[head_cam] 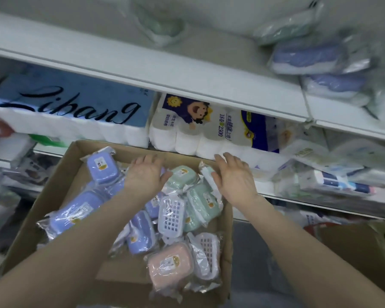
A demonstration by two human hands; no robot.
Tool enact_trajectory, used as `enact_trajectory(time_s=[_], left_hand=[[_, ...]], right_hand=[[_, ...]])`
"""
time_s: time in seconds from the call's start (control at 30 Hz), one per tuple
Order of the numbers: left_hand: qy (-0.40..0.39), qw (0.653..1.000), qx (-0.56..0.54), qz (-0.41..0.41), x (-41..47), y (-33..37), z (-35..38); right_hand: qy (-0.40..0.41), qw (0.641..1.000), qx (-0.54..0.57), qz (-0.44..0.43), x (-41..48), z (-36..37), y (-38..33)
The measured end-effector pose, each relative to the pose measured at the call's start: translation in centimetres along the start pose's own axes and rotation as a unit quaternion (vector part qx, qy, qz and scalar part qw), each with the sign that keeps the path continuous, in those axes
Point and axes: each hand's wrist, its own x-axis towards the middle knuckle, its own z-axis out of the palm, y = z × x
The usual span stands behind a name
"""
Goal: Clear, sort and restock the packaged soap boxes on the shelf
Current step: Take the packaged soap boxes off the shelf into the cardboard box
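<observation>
Carton (53,196): soap box (182,176) between left hand (145,175), right hand (237,177).

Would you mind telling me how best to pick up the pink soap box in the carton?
Come from above and grip the pink soap box across its rounded sides: it lies flat, label up, with nothing on top of it.

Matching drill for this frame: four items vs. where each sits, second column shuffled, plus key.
1. pink soap box
2. green soap box
3. purple soap box
4. blue Libang pack

A. under the white shelf board
B. far left corner of the carton
C. between left hand and right hand
D. carton's near end

Pairs: 1-D, 2-C, 3-B, 4-A
</observation>
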Motion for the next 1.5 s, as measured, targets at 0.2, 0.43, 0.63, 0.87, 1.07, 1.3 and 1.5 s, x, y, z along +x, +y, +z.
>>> enact_trajectory(time_s=[0.2, 0.43, 0.63, 0.87, 1.07, 1.3, 1.5], left_hand=[[0.112, 0.99, -0.007, 0.084, -1.8, -1.3, -7.9], [0.266, 0.951, -0.011, 0.156, 0.8, -0.5, -17.0], [0.215, 0.972, -0.007, 0.094, 8.1, 1.1, -20.6], [0.138, 0.99, 0.013, 0.005, 17.0, 2.5, -21.1], [0.132, 0.991, 0.002, -0.006, 20.0, 2.1, -20.5], [0.165, 0.985, 0.042, -0.024, 17.9, 1.6, -21.9], [0.26, 0.964, -0.06, -0.014, 12.1, 1.2, -21.0]], right_hand=[[0.127, 0.99, -0.024, -0.061, -1.0, -8.1, -0.8], [0.228, 0.966, -0.054, -0.106, 0.9, -16.4, 0.4], [0.246, 0.966, -0.058, -0.052, 4.4, -19.9, 4.6], [0.215, 0.971, -0.097, 0.037, 10.5, -21.4, 12.2], [0.091, 0.986, -0.105, 0.088, 13.8, -21.8, 15.5], [0.139, 0.981, -0.129, 0.047, 14.3, -21.0, 13.2], [0.115, 0.988, -0.094, 0.044, 13.8, -20.6, 9.9]])
